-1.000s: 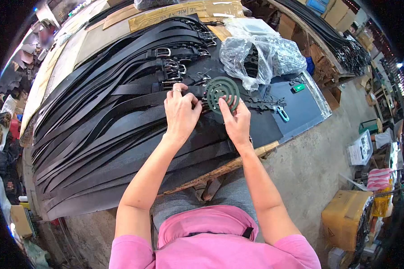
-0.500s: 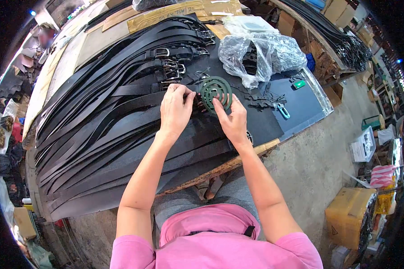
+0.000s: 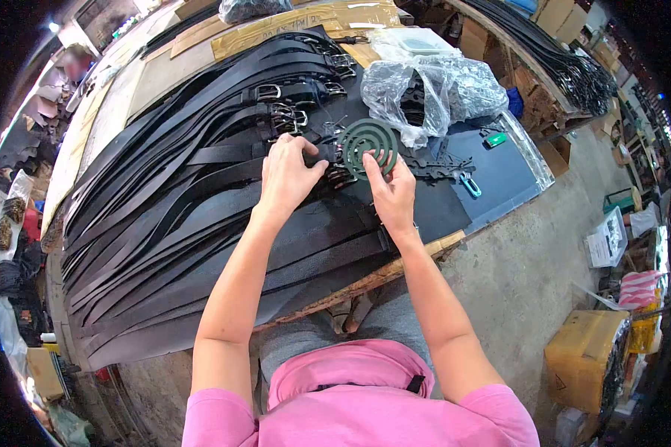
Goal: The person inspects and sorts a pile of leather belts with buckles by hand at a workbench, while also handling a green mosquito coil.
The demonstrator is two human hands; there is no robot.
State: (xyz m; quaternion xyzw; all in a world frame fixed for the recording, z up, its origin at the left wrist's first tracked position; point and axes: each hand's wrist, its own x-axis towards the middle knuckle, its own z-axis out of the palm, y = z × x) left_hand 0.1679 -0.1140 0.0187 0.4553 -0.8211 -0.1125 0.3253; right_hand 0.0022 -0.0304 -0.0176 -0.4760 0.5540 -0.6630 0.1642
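Observation:
A dark green spiral coil (image 3: 386, 134) is pinched in my right hand (image 3: 392, 186), held up over the table in the head view. My left hand (image 3: 285, 175) is just left of it, thumb and forefinger apart, over the buckle ends of many black belts (image 3: 179, 171). Whether its curled fingers touch a belt is hidden. Metal buckles (image 3: 287, 115) lie just beyond my left hand. Black hook-like pieces (image 3: 440, 168) lie to the right of the coil, partly behind my right hand.
Clear plastic bags (image 3: 462, 86) sit at the back right. A teal clip (image 3: 470, 185) and a green item (image 3: 495, 139) lie on the table's right part. More black belts (image 3: 544, 56) fill another table. A cardboard box (image 3: 585, 357) stands on the floor at right.
My right hand and the coil have shifted slightly right. The thumb and forefinger of my left hand have spread, and the coil is farther from them.

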